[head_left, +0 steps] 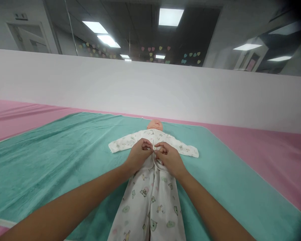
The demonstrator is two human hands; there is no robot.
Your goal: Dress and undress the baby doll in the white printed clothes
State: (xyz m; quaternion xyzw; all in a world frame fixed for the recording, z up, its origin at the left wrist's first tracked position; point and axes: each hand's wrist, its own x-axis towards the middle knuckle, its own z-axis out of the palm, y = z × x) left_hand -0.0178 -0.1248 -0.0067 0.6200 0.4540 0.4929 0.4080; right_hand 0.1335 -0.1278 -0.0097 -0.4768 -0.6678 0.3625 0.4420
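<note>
Top (160, 135), white with small prints, lies face up on a doll (155, 125), near the middle of the view. Its two sleeves are spread out to either side, and the front edges (154, 136) meet down the chest and part towards the curved hem.

Left hand (139, 155): thumb and fingertips pinched together on the front of the top, at the midline. Right hand (170, 158): likewise pinched, just beside the left, fingertips nearly meeting. Whatever sits between them is too small and too covered to tell; a fastener cannot be confirmed.

Handling notes (judgement): best to hold one edge steady with the left fingertips while the right aligns the other to it, level at top and bottom, so that the front does not skew. Small pinches close to the edge should give better control than a broad grip. Lifting the cloth slightly clear of the body, without tugging, would leave room for the thumbs and spare the doll a shift.

Outward: printed trousers (152, 204) extend below the hem towards the wearer. Beneath, teal cloth (72, 160) over pink cloth (261, 147). Beyond, a white wall (150, 87), with heart stickers (151, 49) above it.
</note>
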